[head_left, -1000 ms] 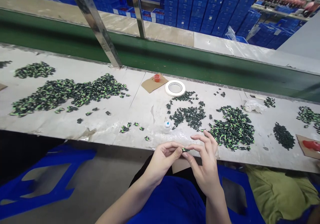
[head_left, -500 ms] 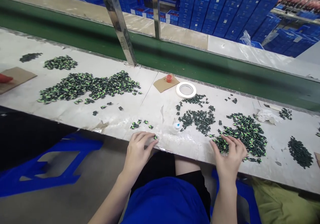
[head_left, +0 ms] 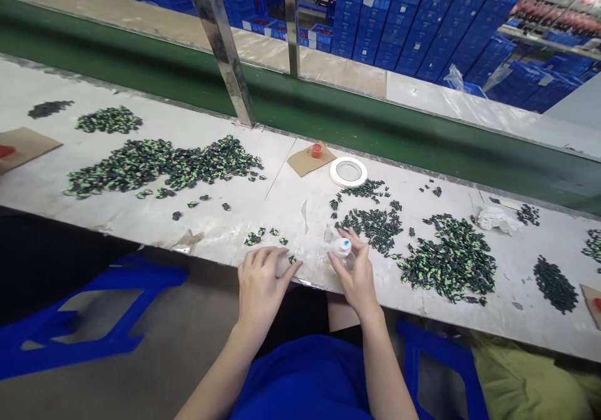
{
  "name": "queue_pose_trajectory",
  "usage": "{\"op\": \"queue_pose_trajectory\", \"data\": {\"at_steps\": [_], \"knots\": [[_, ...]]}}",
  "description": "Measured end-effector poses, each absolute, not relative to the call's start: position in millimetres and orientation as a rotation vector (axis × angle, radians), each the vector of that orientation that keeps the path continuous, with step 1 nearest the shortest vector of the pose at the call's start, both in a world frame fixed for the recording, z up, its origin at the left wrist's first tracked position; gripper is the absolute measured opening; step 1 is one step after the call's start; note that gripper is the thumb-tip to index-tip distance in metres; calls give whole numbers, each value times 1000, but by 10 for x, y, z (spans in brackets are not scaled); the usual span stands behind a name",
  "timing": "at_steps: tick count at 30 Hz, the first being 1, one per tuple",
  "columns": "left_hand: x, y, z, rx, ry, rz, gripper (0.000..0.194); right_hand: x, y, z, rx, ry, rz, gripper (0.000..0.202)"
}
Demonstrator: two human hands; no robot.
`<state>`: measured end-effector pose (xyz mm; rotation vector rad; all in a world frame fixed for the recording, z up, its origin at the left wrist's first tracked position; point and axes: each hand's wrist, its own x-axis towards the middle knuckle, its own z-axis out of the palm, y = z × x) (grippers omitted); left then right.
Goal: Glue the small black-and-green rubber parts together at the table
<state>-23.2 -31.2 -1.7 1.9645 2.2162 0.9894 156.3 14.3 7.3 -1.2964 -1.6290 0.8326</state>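
Note:
My left hand [head_left: 263, 285] is at the front edge of the white table, its thumb and fingertips closed on a small dark green and lime piece [head_left: 292, 260]. To its right, my right hand [head_left: 357, 270] has its thumb and fingers around a small white bottle [head_left: 344, 248] with a blue spot on top. Several loose green-and-lime pieces [head_left: 253, 238] lie just beyond my left hand. Past my right hand spreads a pile of small dark green parts [head_left: 378, 227]. A larger heap of green-and-lime pieces [head_left: 451, 260] is on the right.
A roll of white tape [head_left: 336, 173] and a red cup [head_left: 317, 150] on cardboard [head_left: 299, 162] stand at the table's back. Long heaps of pieces [head_left: 159, 163] cover the left side. A metal post [head_left: 225, 57] rises from the far edge. Crumpled tissue [head_left: 498, 220] lies at right.
My right hand has moved left from the large heap to the white bottle and taken hold of it, shifting it slightly. My left hand stays nearly in place with its piece.

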Motion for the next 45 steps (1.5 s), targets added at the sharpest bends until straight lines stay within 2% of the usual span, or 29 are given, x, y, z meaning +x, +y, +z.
{"op": "queue_pose_trajectory", "data": {"at_steps": [4, 12, 16, 22, 35, 45], "knots": [[-200, -305, -43, 2030, 2093, 970, 18, 1749, 21, 73, -1328, -1345, 991, 35], [39, -159, -60, 2047, 1713, 1029, 23, 1841, -25, -5, -1275, -754, 787, 36], [83, -146, -52, 1966, 1663, 1053, 24, 1786, -44, 44, -1418, -861, 793, 36], [88, -159, -67, 1910, 1710, 1127, 18, 1694, -94, 93, -1525, -1060, 599, 34], [90, -147, -38, 1865, 1724, 1132, 13, 1620, -97, 70, -1527, -1208, 583, 39], [90, -139, -55, 1839, 1742, 1125, 11, 1619, -90, 66, -1525, -1179, 585, 36]]}}
